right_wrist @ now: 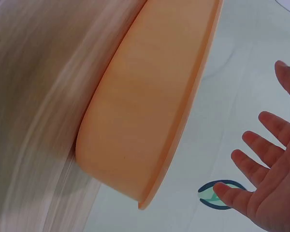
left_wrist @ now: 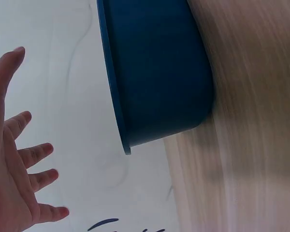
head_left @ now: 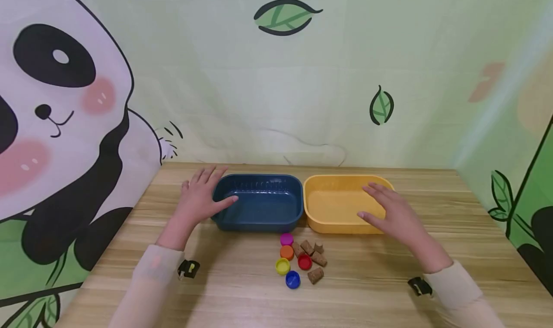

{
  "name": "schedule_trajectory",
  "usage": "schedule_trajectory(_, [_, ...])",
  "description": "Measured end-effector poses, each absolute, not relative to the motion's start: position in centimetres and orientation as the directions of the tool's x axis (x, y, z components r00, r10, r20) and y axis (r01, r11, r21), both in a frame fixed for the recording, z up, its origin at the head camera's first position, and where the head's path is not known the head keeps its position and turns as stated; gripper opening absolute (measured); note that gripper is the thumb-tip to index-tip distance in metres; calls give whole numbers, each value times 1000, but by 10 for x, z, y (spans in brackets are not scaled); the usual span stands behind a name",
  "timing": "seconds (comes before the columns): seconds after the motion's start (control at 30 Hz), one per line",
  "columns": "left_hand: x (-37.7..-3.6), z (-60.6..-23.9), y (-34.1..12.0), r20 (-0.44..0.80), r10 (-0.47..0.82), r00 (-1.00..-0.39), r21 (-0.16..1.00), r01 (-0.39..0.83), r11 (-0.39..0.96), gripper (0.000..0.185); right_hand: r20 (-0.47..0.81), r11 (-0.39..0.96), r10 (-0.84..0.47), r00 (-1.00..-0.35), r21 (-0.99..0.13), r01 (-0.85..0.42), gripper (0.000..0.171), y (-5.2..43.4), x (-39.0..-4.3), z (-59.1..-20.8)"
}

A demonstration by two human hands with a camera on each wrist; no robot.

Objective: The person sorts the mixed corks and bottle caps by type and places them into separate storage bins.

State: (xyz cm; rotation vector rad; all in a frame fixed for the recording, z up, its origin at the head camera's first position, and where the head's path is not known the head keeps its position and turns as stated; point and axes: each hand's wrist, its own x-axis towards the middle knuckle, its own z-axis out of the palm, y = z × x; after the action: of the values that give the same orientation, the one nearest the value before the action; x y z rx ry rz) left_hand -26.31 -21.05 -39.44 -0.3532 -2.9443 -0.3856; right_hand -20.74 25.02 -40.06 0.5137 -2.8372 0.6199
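Note:
My left hand (head_left: 198,200) is spread above the left end of a dark blue plastic bin (head_left: 259,226), its fingers extended and holding nothing. Over the right end of a yellow bin (head_left: 341,228), my right hand (head_left: 395,217) hovers with fingers apart, also holding nothing. The wrist views show each palm above its bin's rim. In front of the bins lie a magenta cap (head_left: 287,239), an orange cap (head_left: 287,252), a yellow cap (head_left: 282,266), a red cap (head_left: 304,261) and a blue cap (head_left: 293,279). Beside them are several brown corks (head_left: 316,275) in a loose cluster.
Both bins stand side by side near the back of the wooden table (head_left: 242,289). Behind the table hangs a pale green cloth (head_left: 328,78) printed with a panda and leaves. Small black devices (head_left: 420,286) are strapped at both wrists.

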Motion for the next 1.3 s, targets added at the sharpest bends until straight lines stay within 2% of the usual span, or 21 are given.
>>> schedule_trajectory(0.2, [-261,-400,-216,220,201,-955,272,258,927,77,286,841,-290,-913,-379,-386,59,244,-201,-402])
schedule_trajectory(0.33, [-262,-403,-221,262,180,-948,346,266,900,66,267,827,-278,-923,-422,-371,53,239,-196,-400])
schedule_trajectory(0.47, [-261,-403,-226,262,139,-955,435,246,866,58,244,796,-271,-931,-488,-359,48,236,-192,-400])
schedule_trajectory(0.73, [-261,-407,-234,255,86,-963,534,214,818,49,294,756,-305,-906,-503,-418,34,230,-190,-407])
schedule_trajectory(1.0, [-265,-418,-241,151,34,-988,657,126,743,49,239,712,-308,-921,-584,-389,26,222,-188,-416])
schedule_trajectory(1.3, [-268,-427,-246,94,8,-996,718,73,692,45,145,679,-359,-922,-637,-365,25,214,-188,-427])
